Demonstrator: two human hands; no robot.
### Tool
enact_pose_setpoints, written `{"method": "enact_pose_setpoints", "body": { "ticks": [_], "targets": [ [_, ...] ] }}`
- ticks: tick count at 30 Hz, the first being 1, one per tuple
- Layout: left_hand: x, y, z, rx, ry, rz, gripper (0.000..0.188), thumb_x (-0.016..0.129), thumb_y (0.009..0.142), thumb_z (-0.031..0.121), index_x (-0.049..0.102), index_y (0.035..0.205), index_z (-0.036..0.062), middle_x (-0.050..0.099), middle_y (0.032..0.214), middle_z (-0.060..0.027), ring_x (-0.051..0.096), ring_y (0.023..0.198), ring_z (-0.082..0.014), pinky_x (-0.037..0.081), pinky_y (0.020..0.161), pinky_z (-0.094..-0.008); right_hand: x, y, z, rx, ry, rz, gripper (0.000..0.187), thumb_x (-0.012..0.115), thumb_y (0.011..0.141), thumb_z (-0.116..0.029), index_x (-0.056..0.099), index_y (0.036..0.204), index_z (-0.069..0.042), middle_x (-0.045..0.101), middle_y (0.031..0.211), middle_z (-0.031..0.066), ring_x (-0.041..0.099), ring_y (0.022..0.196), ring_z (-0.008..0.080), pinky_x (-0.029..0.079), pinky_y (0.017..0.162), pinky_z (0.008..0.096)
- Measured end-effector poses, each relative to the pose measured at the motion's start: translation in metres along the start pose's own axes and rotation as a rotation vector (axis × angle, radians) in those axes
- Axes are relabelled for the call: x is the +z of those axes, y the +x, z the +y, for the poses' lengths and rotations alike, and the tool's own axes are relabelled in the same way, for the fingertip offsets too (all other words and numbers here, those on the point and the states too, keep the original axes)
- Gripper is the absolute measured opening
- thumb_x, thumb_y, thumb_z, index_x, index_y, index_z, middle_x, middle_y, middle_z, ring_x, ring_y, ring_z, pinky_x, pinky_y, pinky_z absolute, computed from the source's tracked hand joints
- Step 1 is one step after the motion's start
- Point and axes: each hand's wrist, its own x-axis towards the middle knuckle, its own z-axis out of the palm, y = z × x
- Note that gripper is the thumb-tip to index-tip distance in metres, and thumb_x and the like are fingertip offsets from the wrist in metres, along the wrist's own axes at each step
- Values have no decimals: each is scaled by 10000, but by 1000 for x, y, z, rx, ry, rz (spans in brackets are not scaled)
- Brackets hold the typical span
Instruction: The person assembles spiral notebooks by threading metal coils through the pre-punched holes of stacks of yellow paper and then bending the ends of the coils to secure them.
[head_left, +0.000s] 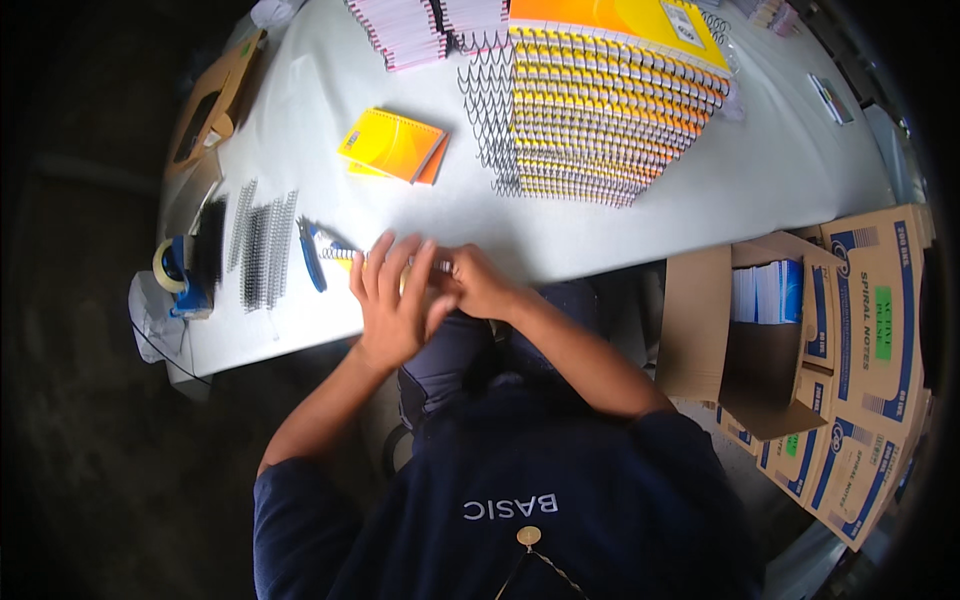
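Note:
At the table's near edge both hands are over a small yellow spiral notebook (pixel 345 262), mostly hidden beneath them. Its dark wire coil (pixel 335 253) sticks out to the left. My left hand (pixel 393 305) lies across the notebook with its fingers stretched out and slightly apart. Close beside it, my right hand (pixel 480 283) has its fingers curled at the notebook's right end, on the coil edge. Blue-handled pliers (pixel 310 257) lie just left of the coil.
Farther off lie two yellow-orange notebooks (pixel 390 145) and a big stack of spiral notebooks (pixel 610 120). Loose wire coils (pixel 265 250) and a tape dispenser (pixel 180 278) are at left. An open carton (pixel 695 325) with blue-covered pads stands right of the table, beside more cartons (pixel 870 330).

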Motion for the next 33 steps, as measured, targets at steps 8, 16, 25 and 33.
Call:
{"method": "enact_pose_setpoints", "body": {
  "ticks": [8,16,25,33],
  "targets": [
    [-32,46,-25,5,-290,-225,150,670,767,179,601,886,120,601,888,-15,550,824,-201,336,770,-327,-5,7,-14,70,-74,-51,189,612,809,-81,596,957,36,642,796,198,645,714,205,471,630,335],
    [-43,54,-30,25,-332,-305,146,628,815,215,626,910,104,588,905,-37,540,895,-213,346,785,-342,-3,6,-14,101,-44,-44,225,600,855,-186,615,1010,-23,630,777,197,632,662,199,458,613,333],
    [-42,58,-27,13,-384,-283,130,624,817,190,637,913,104,591,883,-38,543,885,-215,351,795,-340,0,5,-6,40,-64,0,231,585,870,-212,622,998,-23,624,748,199,628,640,219,453,601,326],
    [-42,61,-31,35,-394,-352,149,665,781,200,649,897,108,605,894,-39,558,887,-210,358,784,-336,-6,5,-19,128,-61,-30,219,568,868,-182,608,962,12,616,751,217,629,676,309,460,615,350]
  ]
}}
